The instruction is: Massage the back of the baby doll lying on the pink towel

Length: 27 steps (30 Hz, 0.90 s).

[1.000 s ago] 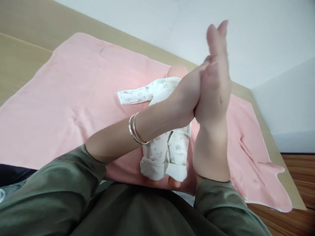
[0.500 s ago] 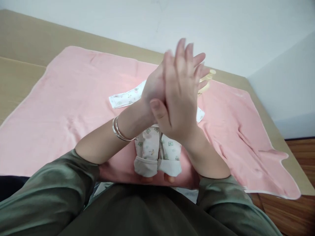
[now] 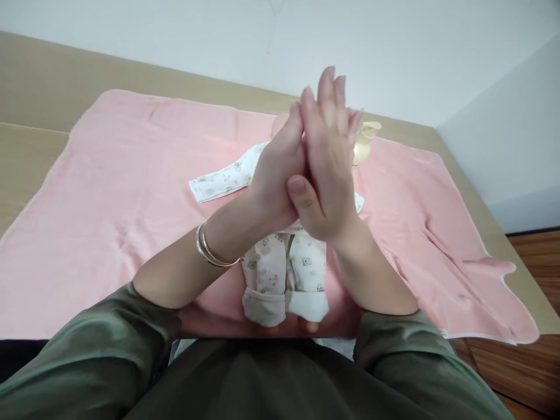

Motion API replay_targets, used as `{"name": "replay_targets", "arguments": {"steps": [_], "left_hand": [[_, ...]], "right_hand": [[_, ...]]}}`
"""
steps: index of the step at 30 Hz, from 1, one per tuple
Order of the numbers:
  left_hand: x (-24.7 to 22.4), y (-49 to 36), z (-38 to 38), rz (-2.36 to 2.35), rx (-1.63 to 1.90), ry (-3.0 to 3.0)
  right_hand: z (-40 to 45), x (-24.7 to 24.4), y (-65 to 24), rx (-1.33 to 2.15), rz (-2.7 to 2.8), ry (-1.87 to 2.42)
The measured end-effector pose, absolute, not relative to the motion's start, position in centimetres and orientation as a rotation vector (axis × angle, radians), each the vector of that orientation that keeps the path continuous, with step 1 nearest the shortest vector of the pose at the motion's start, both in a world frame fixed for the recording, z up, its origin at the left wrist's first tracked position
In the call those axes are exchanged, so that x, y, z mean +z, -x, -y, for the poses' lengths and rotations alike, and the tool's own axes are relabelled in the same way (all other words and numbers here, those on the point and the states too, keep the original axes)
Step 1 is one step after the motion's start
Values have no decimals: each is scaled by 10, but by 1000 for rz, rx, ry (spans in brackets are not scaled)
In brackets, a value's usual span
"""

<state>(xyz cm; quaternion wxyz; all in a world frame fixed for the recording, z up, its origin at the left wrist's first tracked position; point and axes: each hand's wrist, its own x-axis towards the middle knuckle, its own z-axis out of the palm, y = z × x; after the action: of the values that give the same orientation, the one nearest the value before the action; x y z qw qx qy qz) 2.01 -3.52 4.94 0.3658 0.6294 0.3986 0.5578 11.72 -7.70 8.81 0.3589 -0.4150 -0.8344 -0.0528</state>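
Observation:
My left hand (image 3: pixel 280 175) and my right hand (image 3: pixel 330 175) are pressed palm to palm in mid-air, fingers stretched upward. The right thumb lies across the heel of the left hand. Nothing shows between the palms. Two silver bangles (image 3: pixel 210 248) circle my left wrist. Beneath the hands lies a doll-like figure in white printed clothes (image 3: pixel 265 265), its trouser legs cuffed and its feet just showing at the near edge. One sleeve (image 3: pixel 223 178) stretches out to the left. My hands hide its upper body and most of its head.
The clothed figure rests on a pink blanket (image 3: pixel 131 163) spread over a light wooden table (image 3: pixel 35 76). A pale yellow object (image 3: pixel 364 143) is partly hidden behind my right fingers. White walls stand behind, and brown wood (image 3: pixel 516 361) shows at the lower right.
The fingers have drawn closer together; those of my left hand that stuck out to the right are now mostly behind my right hand. The view has shifted slightly.

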Motion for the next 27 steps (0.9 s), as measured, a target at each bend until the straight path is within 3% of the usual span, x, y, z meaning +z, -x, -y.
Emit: {"name": "replay_targets", "arguments": {"steps": [6, 15, 20, 27], "left_hand": [[117, -2, 48, -935, 1093, -1399], [107, 1, 36, -862, 1029, -1265], [116, 6, 43, -1055, 1044, -1354], [138, 9, 65, -784, 1025, -959]], "right_hand": [[47, 78, -119, -73, 2130, 1262], [31, 76, -133, 109, 2183, 1170], [45, 76, -113, -71, 2147, 1266], [87, 85, -97, -284, 2192, 1191]]}}
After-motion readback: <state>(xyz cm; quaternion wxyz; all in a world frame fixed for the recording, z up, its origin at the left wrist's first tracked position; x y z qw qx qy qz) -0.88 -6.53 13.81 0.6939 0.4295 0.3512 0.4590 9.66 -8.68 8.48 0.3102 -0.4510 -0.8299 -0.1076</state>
